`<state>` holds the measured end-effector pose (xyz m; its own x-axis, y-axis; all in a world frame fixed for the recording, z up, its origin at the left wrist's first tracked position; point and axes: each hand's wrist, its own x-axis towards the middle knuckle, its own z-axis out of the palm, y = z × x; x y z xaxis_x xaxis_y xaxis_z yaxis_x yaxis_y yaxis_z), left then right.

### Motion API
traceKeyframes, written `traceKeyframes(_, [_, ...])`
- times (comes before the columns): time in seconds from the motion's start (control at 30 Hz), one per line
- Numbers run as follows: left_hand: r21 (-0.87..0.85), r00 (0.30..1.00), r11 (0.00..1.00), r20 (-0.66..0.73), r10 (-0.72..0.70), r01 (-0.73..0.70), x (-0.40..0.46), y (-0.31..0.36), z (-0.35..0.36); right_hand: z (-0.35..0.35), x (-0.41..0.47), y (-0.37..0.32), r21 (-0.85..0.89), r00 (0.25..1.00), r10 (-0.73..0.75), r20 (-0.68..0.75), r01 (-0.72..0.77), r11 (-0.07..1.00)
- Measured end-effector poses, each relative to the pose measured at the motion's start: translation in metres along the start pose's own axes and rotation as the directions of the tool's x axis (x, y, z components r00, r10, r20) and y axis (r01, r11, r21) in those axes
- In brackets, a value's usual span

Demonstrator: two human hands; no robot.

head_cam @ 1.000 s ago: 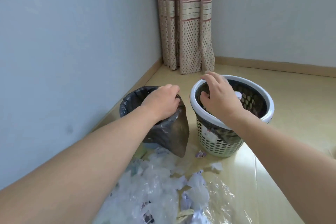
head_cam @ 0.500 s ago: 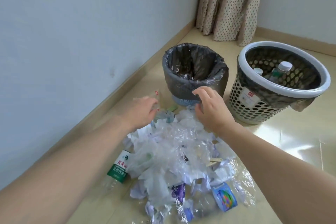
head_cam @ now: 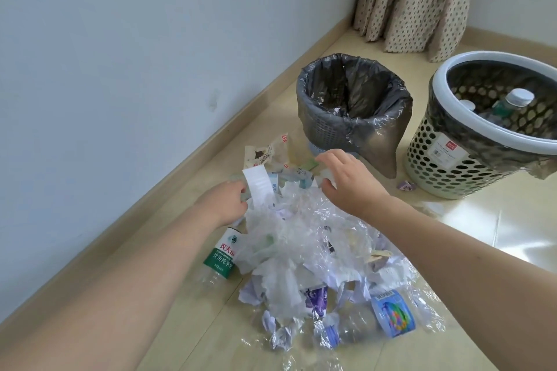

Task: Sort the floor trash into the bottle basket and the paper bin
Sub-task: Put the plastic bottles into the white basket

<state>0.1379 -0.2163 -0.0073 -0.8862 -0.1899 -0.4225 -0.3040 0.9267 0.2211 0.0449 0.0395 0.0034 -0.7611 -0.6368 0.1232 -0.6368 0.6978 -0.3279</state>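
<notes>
Hard to sort out by eye: floor trash point(head_cam: 304, 247), a heap of clear film, torn paper and wrappers, burying all but the green label of one bottle point(head_cam: 221, 256) and the blue label of another point(head_cam: 391, 312). Cut off at the frame's right edge: bottle basket point(head_cam: 446, 166), white-rimmed, perforated, holding capped bottles. Just left of it, paper bin point(head_cam: 328, 129) lined with a dark bag, contents indistinct. At the heap's far end, left hand point(head_cam: 224, 202) pinching a white paper strip point(head_cam: 259, 187); right hand point(head_cam: 349, 182) curled on a pale scrap, too small to identify.
</notes>
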Motion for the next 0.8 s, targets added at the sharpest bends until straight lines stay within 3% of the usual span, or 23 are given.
traceKeyframes(0.13, [0.037, 0.981, 0.997, 0.181, -0.075, 0.069, -0.007, 0.0, 0.014, 0.009, 0.005, -0.001, -0.024, 0.995, 0.058, 0.083, -0.056, 0.998])
traceKeyframes(0.33, [-0.007, 0.982, 0.987, 0.105, -0.156, 0.158, -0.002, -0.012, 0.026, 0.029, 0.042, -0.014, -0.044, 0.938, 0.22, 0.27, -0.216, 0.975])
traceKeyframes(0.53, [-0.04, 0.969, 0.987, 0.199, -0.147, 0.158, 0.023, -0.024, 0.05, 0.058, 0.093, -0.017, -0.182, 0.856, 0.332, 0.395, -0.281, 0.942])
traceKeyframes(0.63, [-0.12, 0.965, 0.976, 0.214, -0.153, 0.181, 0.031, -0.027, 0.054, 0.081, 0.11, -0.015, -0.297, 0.793, 0.385, 0.472, -0.268, 0.916])
traceKeyframes(0.8, [-0.178, 0.963, 0.968, 0.234, -0.132, 0.177, 0.041, -0.034, 0.066, 0.106, 0.124, -0.009, -0.323, 0.692, 0.365, 0.622, -0.198, 0.926])
